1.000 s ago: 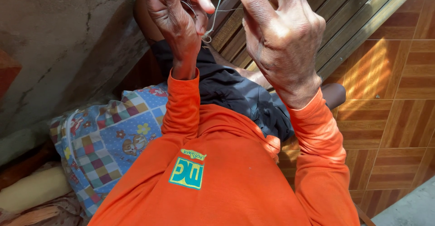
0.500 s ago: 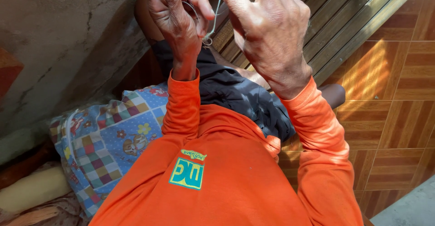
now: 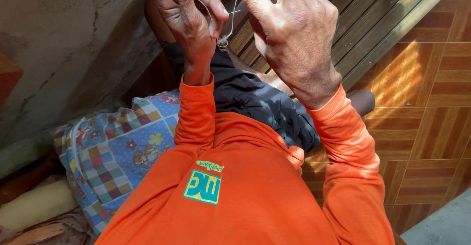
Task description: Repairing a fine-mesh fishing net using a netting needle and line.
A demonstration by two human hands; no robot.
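We raise both hands above our lap: left hand [image 3: 189,21] pinches thin wire [image 3: 226,26], right hand [image 3: 294,34] curls beside it, steadying.

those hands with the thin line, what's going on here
A person in an orange long-sleeved shirt sits on a brown tiled floor with both hands raised close to the camera. The left hand pinches a thin pale line that ends in a small knot or hook just below its fingers. The right hand is up beside it, and its fingertips run out of the top of the picture. A patchwork cushion lies at the person's left side.
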